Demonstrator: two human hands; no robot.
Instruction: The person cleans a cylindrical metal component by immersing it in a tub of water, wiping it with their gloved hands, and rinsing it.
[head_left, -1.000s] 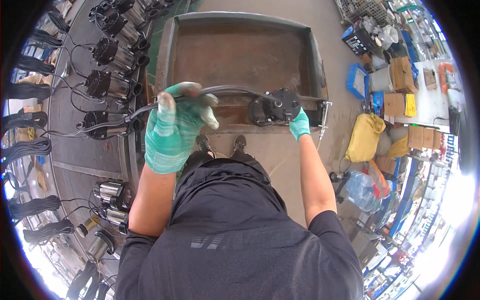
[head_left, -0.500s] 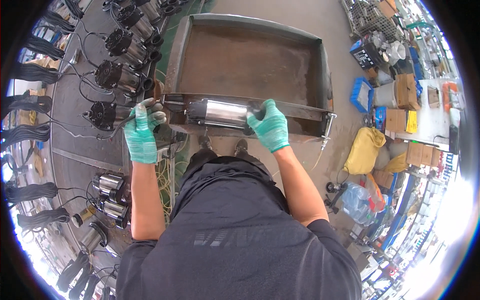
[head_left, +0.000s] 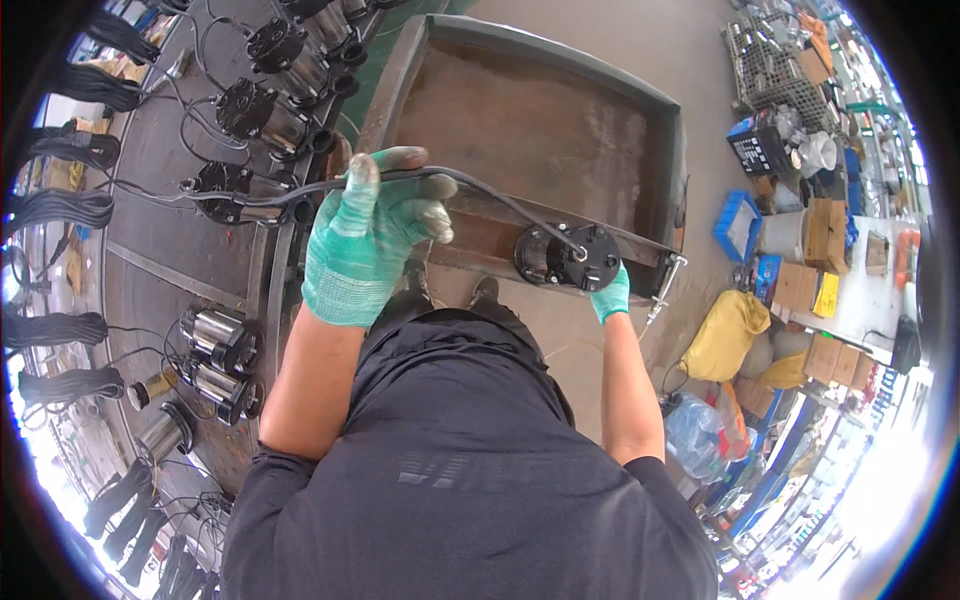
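My right hand point(head_left: 611, 297), in a green glove, grips a submersible pump point(head_left: 597, 257) over the near right part of the metal tank; most of its fingers are behind the pump. The pump is tilted so its round black cap faces up, and its steel body is largely hidden. From the cap a black cable point(head_left: 490, 190) arches left to my left hand point(head_left: 375, 235). That gloved hand is loosely curled, with the cable running between thumb and fingers. Leftward the cable continues over the bench edge.
A rusty open tank point(head_left: 530, 110) stands ahead, with a metal fitting point(head_left: 668, 283) at its near right corner. Several similar pumps point(head_left: 262, 115) and coiled cables point(head_left: 62, 208) lie on the left bench point(head_left: 165, 240). A yellow sack point(head_left: 725, 335) and blue crate point(head_left: 738, 226) sit right.
The pump has gone from lying level across the tank's near edge to tilted cap-up, farther right. My left hand has moved right and up along the cable, and the view has shifted slightly.
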